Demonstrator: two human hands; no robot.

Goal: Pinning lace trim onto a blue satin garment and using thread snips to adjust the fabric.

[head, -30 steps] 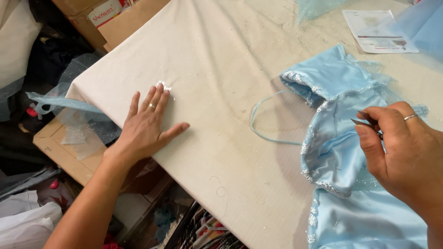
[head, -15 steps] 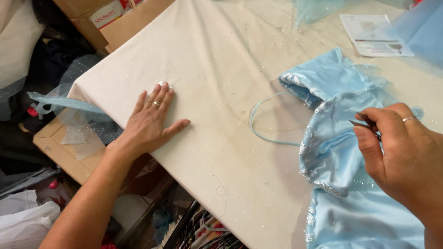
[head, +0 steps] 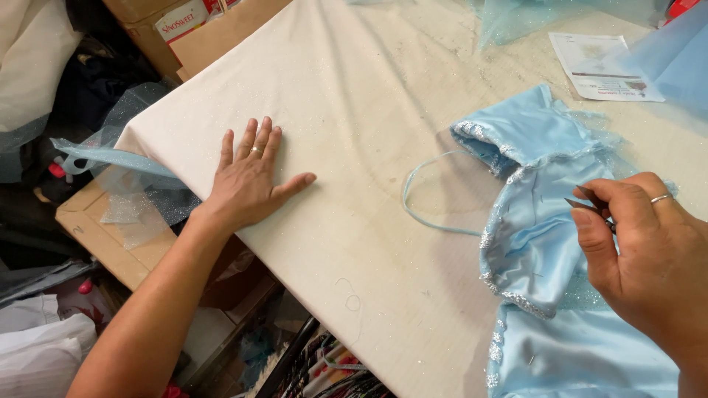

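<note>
A light blue satin garment (head: 538, 221) with silver glitter trim lies on the right of a cream cloth-covered table (head: 346, 103). My right hand (head: 649, 258) hovers over it, fingers pinched on a small dark metal tool (head: 586, 206), likely thread snips. A thin blue cord (head: 420, 191) loops out from the garment onto the table. My left hand (head: 247, 180) rests flat on the cloth near the table's left edge, fingers spread, with a ring on it.
A printed paper sheet (head: 601, 66) lies at the back right beside pale blue tulle (head: 671, 51). Cardboard boxes (head: 110, 236), a strip of blue glitter tulle (head: 110, 158) and bags crowd the floor left of the table.
My left hand has slid slightly toward the table's left edge. My right hand stays over the garment with the tool.
</note>
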